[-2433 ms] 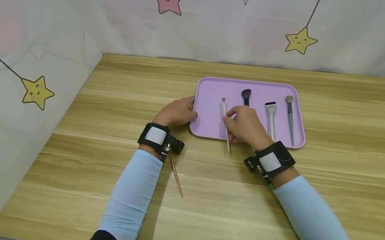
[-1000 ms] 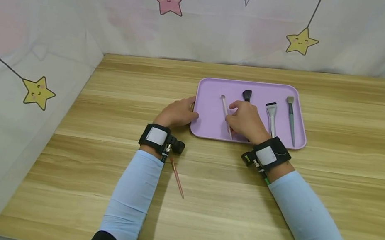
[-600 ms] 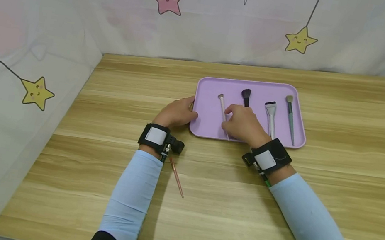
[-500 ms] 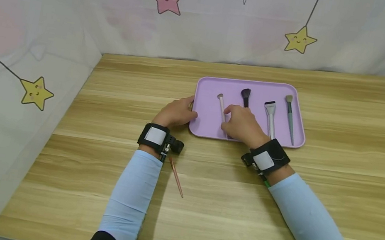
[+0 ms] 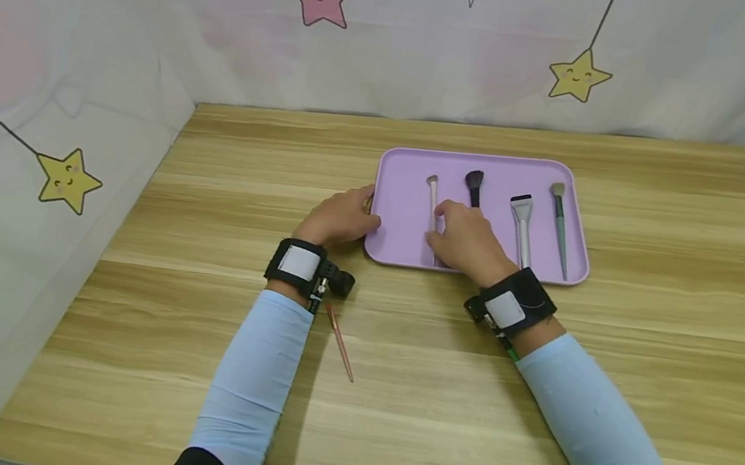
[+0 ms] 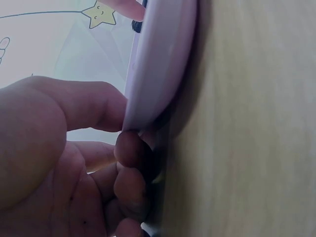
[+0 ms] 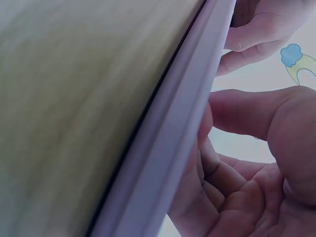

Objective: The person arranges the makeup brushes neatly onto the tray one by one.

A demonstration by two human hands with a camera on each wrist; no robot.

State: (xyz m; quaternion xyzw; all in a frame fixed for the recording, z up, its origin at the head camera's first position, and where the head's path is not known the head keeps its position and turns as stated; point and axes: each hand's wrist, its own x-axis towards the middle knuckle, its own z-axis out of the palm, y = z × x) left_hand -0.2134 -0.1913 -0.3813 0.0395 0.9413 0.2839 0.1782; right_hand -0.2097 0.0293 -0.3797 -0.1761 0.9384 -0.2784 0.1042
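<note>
A lilac tray (image 5: 400, 168) lies on the wooden table. My left hand (image 5: 339, 215) grips its left end; in the left wrist view the thumb presses the tray rim (image 6: 160, 54) while the other fingers curl at its underside. Inside the tray, a slim pale makeup brush (image 5: 433, 192) lies nearly upright, bristles away from me. My right hand (image 5: 473, 244) holds its handle between thumb and curled fingers, low over the tray. In the right wrist view the tray wall (image 7: 173, 118) hides the brush. A black makeup brush (image 5: 473, 187) is partly covered by that hand.
Right of my right hand, a flat-headed silver brush (image 5: 523, 216) and a green-handled brush (image 5: 559, 230) lie in the tray. A rose-gold brush (image 5: 341, 348) rests on the table beside my left forearm. A printed curtain (image 5: 399, 66) borders the table's back.
My right hand has brought the pale brush from over the tray's front rim fully into the tray, then turned it straighter, its bristle end shifting right. My left hand stays at the tray's left end.
</note>
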